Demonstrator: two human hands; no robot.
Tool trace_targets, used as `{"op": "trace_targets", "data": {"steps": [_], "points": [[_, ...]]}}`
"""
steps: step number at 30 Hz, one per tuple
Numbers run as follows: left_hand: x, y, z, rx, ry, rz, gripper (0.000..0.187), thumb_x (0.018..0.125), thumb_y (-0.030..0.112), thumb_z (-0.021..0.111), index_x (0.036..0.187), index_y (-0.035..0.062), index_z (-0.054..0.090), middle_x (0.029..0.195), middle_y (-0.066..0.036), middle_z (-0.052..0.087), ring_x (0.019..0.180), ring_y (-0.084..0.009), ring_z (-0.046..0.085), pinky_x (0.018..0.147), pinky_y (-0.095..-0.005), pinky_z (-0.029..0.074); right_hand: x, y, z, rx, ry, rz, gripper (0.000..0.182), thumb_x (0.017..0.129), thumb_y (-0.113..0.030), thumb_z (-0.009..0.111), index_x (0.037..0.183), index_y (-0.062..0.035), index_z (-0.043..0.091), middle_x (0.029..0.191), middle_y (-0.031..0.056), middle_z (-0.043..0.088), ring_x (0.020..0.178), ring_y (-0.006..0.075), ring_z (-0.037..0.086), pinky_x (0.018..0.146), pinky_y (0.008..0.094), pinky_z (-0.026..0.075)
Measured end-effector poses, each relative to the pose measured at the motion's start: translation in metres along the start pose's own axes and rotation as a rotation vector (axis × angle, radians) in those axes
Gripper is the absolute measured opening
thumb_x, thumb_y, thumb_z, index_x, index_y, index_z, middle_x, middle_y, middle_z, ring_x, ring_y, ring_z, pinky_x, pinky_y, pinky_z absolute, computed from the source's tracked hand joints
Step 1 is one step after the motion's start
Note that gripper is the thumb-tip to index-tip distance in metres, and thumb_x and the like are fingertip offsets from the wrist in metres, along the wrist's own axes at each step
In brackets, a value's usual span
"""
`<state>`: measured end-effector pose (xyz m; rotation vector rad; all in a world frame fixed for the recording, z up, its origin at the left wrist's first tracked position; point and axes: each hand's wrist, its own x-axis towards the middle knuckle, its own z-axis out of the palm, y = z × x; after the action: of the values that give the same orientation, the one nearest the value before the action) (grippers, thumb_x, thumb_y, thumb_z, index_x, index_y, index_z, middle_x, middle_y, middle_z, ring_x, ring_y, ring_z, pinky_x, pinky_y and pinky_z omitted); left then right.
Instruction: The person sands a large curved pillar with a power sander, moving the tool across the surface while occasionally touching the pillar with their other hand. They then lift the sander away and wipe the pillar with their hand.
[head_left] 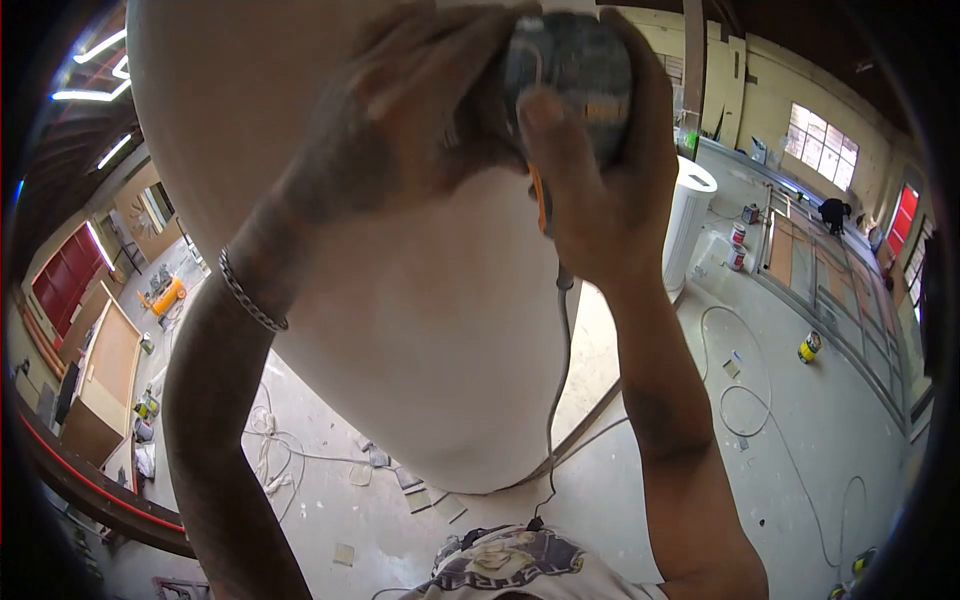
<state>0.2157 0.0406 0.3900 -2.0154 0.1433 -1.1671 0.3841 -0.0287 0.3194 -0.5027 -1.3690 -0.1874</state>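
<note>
High in the view, my right hand (600, 190) is wrapped round a dark power tool (570, 85) with an orange part on its underside. A cable runs down from the tool past my shirt. My left hand (420, 110) is raised at the tool's left side, blurred, its fingers bent toward the tool; what they touch is hidden. Behind both hands stands a large pale curved panel (400, 340) with a smooth surface and a rounded lower end.
A white cylinder (690, 220) stands right of the panel. Cables (770, 440) loop over the floor, with paint cans (809, 347) at the right. At the left are an orange machine (165, 295) and a wooden cabinet (100, 375). Another person (834, 214) bends far back right.
</note>
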Motion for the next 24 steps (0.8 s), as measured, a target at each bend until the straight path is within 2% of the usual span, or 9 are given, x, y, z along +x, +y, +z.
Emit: {"op": "trace_targets", "data": {"steps": [4, 7, 8, 10, 14, 17, 20, 23, 24], "points": [[-0.023, 0.044, 0.002, -0.078, -0.075, -0.111, 0.081, 0.067, 0.024, 0.086, 0.137, 0.0013, 0.053, 0.133, -0.013, 0.064, 0.121, -0.0298, 0.062, 0.109, -0.0489, 0.038, -0.046, 0.009, -0.005, 0.099, 0.015, -0.051, 0.086, 0.086, -0.03, 0.08, 0.147, 0.0069, 0.032, 0.123, 0.0215, 0.058, 0.109, 0.0268, 0.062, 0.093, 0.0377, 0.051], [-0.046, 0.071, 0.01, -0.112, -0.155, -0.164, 0.077, 0.071, 0.024, 0.084, 0.138, 0.0027, 0.052, 0.134, -0.011, 0.064, 0.122, -0.0272, 0.062, 0.109, -0.0474, 0.038, -0.09, 0.021, -0.015, -0.075, -0.006, -0.066, 0.091, 0.086, -0.039, 0.078, 0.147, 0.0079, 0.03, 0.127, 0.0247, 0.054, 0.114, 0.0322, 0.058, 0.096, 0.0416, 0.049], [-0.057, 0.083, 0.011, -0.093, -0.207, -0.179, 0.075, 0.077, 0.027, 0.081, 0.14, 0.0037, 0.05, 0.135, -0.011, 0.064, 0.123, -0.0263, 0.061, 0.111, -0.048, 0.037, -0.106, 0.026, -0.017, -0.076, -0.008, -0.047, 0.091, 0.086, -0.042, 0.077, 0.147, 0.0078, 0.03, 0.128, 0.0254, 0.053, 0.115, 0.034, 0.057, 0.097, 0.0427, 0.049], [-0.078, 0.1, 0.019, -0.101, -0.24, -0.162, 0.075, 0.079, 0.029, 0.08, 0.142, 0.0039, 0.049, 0.135, -0.011, 0.064, 0.124, -0.0264, 0.06, 0.112, -0.0489, 0.037, -0.135, 0.034, -0.021, -0.077, -0.011, -0.005, 0.093, 0.086, -0.047, 0.076, 0.146, 0.0075, 0.031, 0.13, 0.0268, 0.051, 0.118, 0.0376, 0.054, 0.099, 0.0449, 0.047], [-0.099, 0.118, 0.025, -0.107, -0.303, -0.147, 0.063, 0.085, 0.029, 0.078, 0.137, 0.0053, 0.051, 0.138, -0.005, 0.062, 0.128, -0.0255, 0.058, 0.117, -0.0506, 0.029, -0.159, 0.041, -0.025, -0.088, -0.027, -0.047, 0.09, 0.085, -0.047, 0.075, 0.144, 0.0073, 0.033, 0.132, 0.028, 0.051, 0.12, 0.0407, 0.054, 0.099, 0.0477, 0.048], [-0.088, 0.108, 0.021, -0.063, -0.313, -0.144, 0.077, 0.08, 0.031, 0.08, 0.144, 0.0041, 0.047, 0.136, -0.011, 0.063, 0.127, -0.0264, 0.058, 0.114, -0.0509, 0.035, -0.14, 0.036, -0.027, -0.111, -0.04, -0.071, 0.089, 0.084, -0.042, 0.078, 0.145, 0.0053, 0.034, 0.13, 0.0274, 0.052, 0.117, 0.0401, 0.056, 0.098, 0.0474, 0.048], [-0.049, 0.083, 0.011, 0.007, -0.298, -0.175, 0.077, 0.077, 0.027, 0.081, 0.143, 0.003, 0.049, 0.134, -0.012, 0.063, 0.126, -0.0276, 0.058, 0.113, -0.0504, 0.036, -0.093, 0.022, -0.023, -0.045, -0.037, -0.002, 0.088, 0.081, -0.036, 0.081, 0.147, 0.0016, 0.035, 0.126, 0.0248, 0.054, 0.114, 0.0384, 0.058, 0.096, 0.0458, 0.049], [-0.018, 0.045, 0.011, 0.0, -0.07, -0.116, 0.075, 0.074, 0.024, 0.082, 0.14, 0.0019, 0.052, 0.132, -0.013, 0.063, 0.123, -0.0297, 0.059, 0.11, -0.0507, 0.036, -0.037, 0.018, -0.015, -0.058, -0.002, -0.069, 0.088, 0.078, -0.031, 0.084, 0.146, -0.0011, 0.037, 0.121, 0.0199, 0.056, 0.113, 0.0346, 0.059, 0.094, 0.0431, 0.05], [-0.009, 0.031, 0.01, 0.021, -0.041, -0.094, 0.075, 0.073, 0.023, 0.083, 0.139, 0.0017, 0.052, 0.131, -0.013, 0.063, 0.123, -0.0301, 0.059, 0.11, -0.0505, 0.036, -0.018, 0.014, -0.014, -0.106, -0.011, -0.085, 0.083, 0.084, -0.031, 0.079, 0.148, -0.0003, 0.036, 0.117, 0.018, 0.061, 0.103, 0.0267, 0.063, 0.087, 0.0367, 0.052]]}}
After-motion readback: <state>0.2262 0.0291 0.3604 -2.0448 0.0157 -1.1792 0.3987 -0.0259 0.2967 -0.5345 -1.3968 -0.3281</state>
